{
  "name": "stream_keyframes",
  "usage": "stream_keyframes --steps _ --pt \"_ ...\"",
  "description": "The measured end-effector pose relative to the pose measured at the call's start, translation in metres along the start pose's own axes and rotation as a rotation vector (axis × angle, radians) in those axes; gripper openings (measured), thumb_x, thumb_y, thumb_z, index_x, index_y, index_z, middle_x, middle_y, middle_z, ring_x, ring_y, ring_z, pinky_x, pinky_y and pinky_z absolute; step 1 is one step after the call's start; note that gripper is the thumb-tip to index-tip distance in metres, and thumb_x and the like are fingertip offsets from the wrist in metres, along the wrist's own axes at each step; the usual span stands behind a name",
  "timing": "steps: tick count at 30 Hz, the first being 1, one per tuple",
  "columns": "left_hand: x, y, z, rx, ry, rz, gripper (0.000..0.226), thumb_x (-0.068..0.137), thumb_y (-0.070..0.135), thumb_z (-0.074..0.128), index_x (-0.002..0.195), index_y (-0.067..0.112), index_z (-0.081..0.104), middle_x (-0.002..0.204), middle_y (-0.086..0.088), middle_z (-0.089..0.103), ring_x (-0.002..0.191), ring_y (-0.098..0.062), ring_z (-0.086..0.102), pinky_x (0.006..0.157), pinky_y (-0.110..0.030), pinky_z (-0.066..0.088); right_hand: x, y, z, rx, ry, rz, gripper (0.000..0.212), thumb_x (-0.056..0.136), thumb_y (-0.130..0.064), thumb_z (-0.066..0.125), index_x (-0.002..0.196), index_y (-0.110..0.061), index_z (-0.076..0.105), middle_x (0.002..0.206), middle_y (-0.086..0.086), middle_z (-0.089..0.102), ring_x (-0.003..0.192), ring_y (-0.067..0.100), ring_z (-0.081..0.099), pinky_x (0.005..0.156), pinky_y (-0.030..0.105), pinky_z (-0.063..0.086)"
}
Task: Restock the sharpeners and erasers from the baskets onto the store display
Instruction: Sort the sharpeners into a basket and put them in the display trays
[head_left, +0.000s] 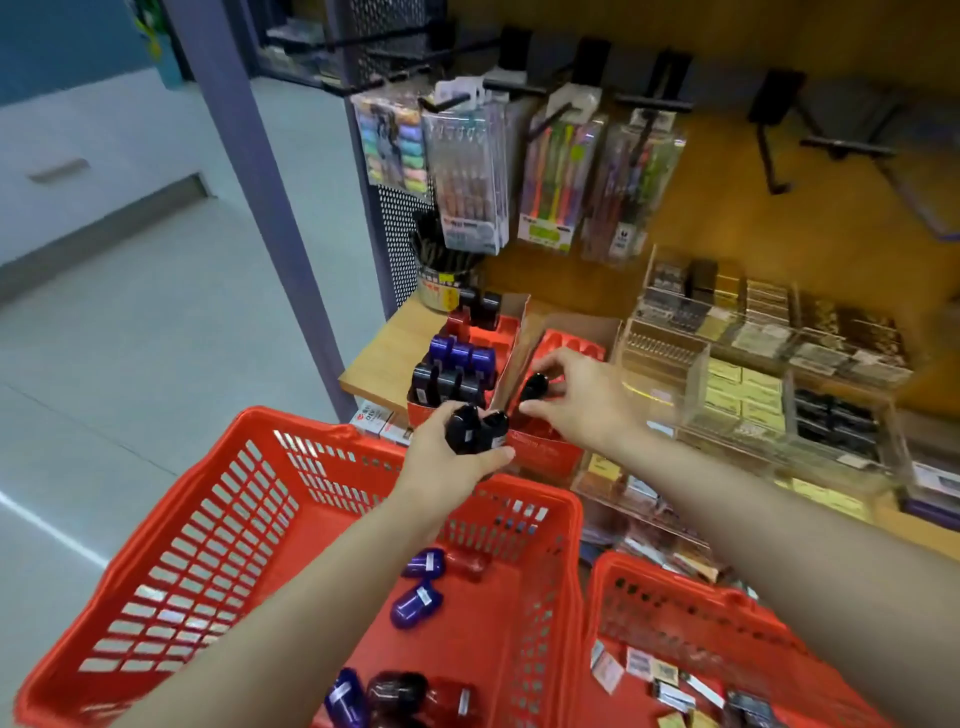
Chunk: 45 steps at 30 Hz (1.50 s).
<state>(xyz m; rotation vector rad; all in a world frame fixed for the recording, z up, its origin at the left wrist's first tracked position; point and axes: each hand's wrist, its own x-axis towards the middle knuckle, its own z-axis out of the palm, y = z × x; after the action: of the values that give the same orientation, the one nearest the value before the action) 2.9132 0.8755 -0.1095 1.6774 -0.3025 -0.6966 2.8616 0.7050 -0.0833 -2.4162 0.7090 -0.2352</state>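
- The big red basket (171, 561) sits lowest left, with purple, red and dark sharpeners (415, 605) loose on its floor.
- A second red basket (670, 618) to its right holds small packed erasers (670, 693).
- On the wooden shelf (379, 358), two red display boxes (545, 447) stand side by side; the left one is partly filled.
- The left hand (447, 467) grasps two black sharpeners (475, 428) in front of the boxes.
- The right hand (576, 400) pinches one black sharpener (535, 387) over the right box.

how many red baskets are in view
2. The big red basket is on the left under the left arm, holding loose sharpeners. The second red basket sits beside it at lower right, holding small packets; the frame edge cuts it off.
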Motion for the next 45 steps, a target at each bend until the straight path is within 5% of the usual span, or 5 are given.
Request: stream_keyframes --steps 15,20,26,36,45 --pt "0.011 -0.009 0.003 -0.048 -0.04 -0.036 0.038 0.078 0.009 0.079 0.106 0.025 0.058 0.101 0.001 0.069 0.1 -0.019 0.066 0.09 -0.046 0.056 0.013 0.0 0.003 -0.188 -0.14 -0.078 0.049 0.081 0.005 0.064 0.124 -0.019 0.064 0.132 0.006 0.059 0.119 0.022 0.058 0.101 0.033 0.048" --pt "0.007 0.001 0.008 -0.077 -0.01 0.024 0.046 0.072 0.016 0.084 0.109 0.027 0.059 0.105 0.004 0.071 0.104 -0.019 0.066 0.093 -0.047 0.054 -0.012 -0.01 -0.04 0.131 -0.103 -0.079 0.021 0.092 -0.027 0.063 0.112 -0.026 0.071 0.1 -0.01 0.069 0.082 0.007 0.067 0.087 0.032 0.056" --pt "0.002 0.025 0.029 -0.023 -0.092 0.181 0.036 0.078 0.003 0.076 0.1 0.021 0.055 0.09 0.002 0.065 0.082 -0.01 0.063 0.068 -0.022 0.05 -0.029 -0.02 -0.04 0.114 -0.132 -0.084 0.037 0.069 -0.055 0.078 0.098 -0.032 0.074 0.092 -0.017 0.069 0.077 -0.004 0.062 0.071 0.018 0.049" --pt "0.013 0.018 0.024 0.206 -0.086 0.034 0.028 0.091 0.06 0.043 0.11 0.042 0.052 0.131 0.0 0.042 0.124 -0.02 0.043 0.108 -0.048 0.036 -0.002 0.006 -0.049 -0.172 -0.098 0.012 0.049 0.074 -0.043 0.079 0.116 -0.023 0.067 0.121 -0.003 0.065 0.109 0.016 0.06 0.097 0.037 0.049" --pt "0.015 0.013 0.016 0.133 -0.035 0.025 0.043 0.093 0.031 0.06 0.134 0.022 0.049 0.127 -0.001 0.061 0.122 -0.019 0.054 0.105 -0.041 0.043 0.002 0.013 -0.01 -0.084 0.026 -0.008 0.042 0.065 -0.034 0.087 0.091 -0.018 0.059 0.084 -0.001 0.067 0.075 0.015 0.065 0.07 0.036 0.057"
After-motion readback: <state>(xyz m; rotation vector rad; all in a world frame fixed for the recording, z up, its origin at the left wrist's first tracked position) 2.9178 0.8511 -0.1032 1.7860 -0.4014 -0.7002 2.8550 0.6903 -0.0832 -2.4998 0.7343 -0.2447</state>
